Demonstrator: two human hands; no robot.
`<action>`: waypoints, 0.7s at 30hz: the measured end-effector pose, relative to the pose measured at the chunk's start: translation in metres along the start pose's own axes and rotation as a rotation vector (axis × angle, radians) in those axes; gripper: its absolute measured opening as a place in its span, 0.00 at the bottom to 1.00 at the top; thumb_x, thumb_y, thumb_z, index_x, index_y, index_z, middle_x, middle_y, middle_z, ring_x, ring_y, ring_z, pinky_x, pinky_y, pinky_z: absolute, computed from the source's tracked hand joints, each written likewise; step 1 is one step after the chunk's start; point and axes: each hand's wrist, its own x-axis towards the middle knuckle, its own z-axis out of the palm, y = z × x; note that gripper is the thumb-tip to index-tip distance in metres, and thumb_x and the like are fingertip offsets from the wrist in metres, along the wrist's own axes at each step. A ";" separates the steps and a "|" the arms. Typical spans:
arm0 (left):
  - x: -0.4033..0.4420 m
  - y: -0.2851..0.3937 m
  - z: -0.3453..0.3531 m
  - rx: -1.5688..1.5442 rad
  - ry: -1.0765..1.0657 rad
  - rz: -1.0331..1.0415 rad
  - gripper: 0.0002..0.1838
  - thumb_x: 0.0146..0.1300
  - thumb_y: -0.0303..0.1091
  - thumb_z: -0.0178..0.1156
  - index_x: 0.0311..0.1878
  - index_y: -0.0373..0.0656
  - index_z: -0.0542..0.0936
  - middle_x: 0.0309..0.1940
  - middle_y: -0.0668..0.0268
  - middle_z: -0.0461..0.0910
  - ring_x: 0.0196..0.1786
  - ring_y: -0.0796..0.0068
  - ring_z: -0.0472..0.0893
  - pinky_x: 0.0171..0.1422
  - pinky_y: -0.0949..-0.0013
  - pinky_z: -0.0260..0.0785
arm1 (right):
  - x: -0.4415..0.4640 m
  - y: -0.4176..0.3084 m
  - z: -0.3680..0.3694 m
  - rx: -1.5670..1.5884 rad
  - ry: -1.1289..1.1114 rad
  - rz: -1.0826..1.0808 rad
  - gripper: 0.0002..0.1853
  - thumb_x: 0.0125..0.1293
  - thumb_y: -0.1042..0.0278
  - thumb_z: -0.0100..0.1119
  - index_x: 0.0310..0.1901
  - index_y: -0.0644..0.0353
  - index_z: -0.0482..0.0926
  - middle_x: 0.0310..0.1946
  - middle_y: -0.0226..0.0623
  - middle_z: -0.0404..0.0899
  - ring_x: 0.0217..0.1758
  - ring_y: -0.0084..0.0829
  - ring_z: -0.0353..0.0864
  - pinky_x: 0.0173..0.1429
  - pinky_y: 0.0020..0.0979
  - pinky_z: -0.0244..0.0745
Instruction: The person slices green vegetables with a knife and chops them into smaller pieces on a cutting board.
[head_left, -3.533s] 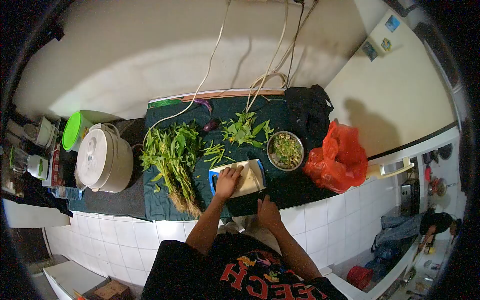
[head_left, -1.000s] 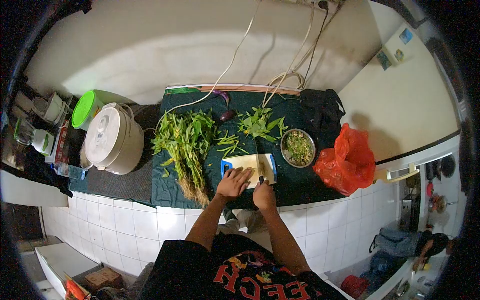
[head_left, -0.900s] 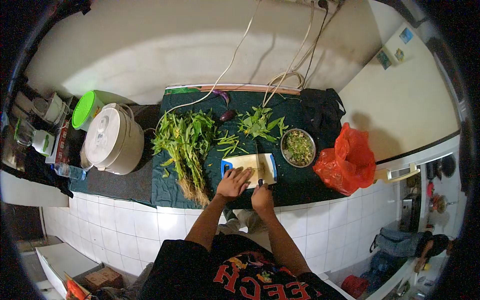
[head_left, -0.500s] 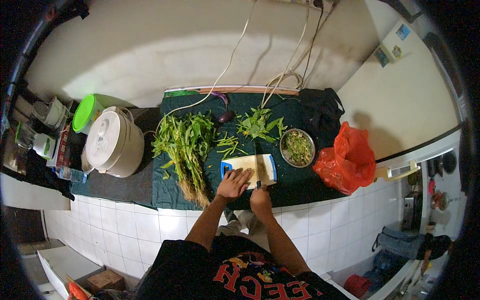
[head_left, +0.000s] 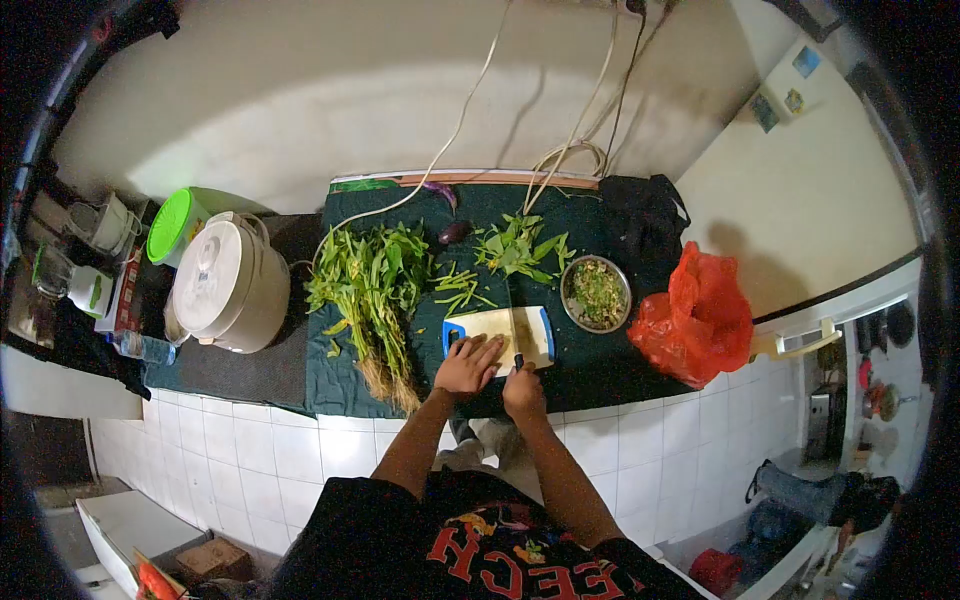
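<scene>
A white cutting board with blue ends lies near the front edge of the cloth-covered table. My left hand rests on its left half, fingers stretched out over the surface; anything beneath them is hidden. My right hand is closed around the dark handle of a knife, whose blade points away from me across the board, just right of my left fingertips. Small pale bits on the board are too small to name. Right of the board stands a metal bowl holding chopped greens.
Leafy greens with roots lie left of the board. Behind it are cut stems, loose leaves and a purple eggplant. A red plastic bag sits at right, a rice cooker at left. A white cable hangs onto the table.
My right hand and the knife have shifted slightly forward, away from my body. My left hand stays in about the same place on the board.
</scene>
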 end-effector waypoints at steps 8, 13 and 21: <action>-0.002 0.002 -0.002 0.017 0.052 0.024 0.31 0.68 0.44 0.51 0.73 0.50 0.60 0.71 0.71 0.65 0.68 0.63 0.65 0.72 0.54 0.53 | -0.007 0.003 0.010 0.068 -0.052 0.104 0.17 0.71 0.61 0.47 0.46 0.72 0.71 0.37 0.58 0.82 0.41 0.57 0.83 0.44 0.50 0.79; -0.002 0.004 0.001 0.019 0.039 0.027 0.31 0.69 0.45 0.50 0.74 0.50 0.60 0.71 0.70 0.64 0.69 0.63 0.65 0.72 0.55 0.53 | 0.006 -0.010 -0.013 0.097 -0.009 -0.118 0.17 0.71 0.65 0.47 0.44 0.77 0.66 0.29 0.65 0.79 0.36 0.61 0.81 0.40 0.52 0.77; -0.002 0.004 -0.003 0.030 0.017 0.016 0.31 0.71 0.45 0.48 0.74 0.50 0.58 0.72 0.71 0.62 0.69 0.61 0.64 0.73 0.54 0.51 | 0.001 0.000 0.004 0.089 -0.031 -0.054 0.17 0.70 0.65 0.47 0.44 0.78 0.67 0.31 0.63 0.79 0.37 0.59 0.82 0.41 0.51 0.77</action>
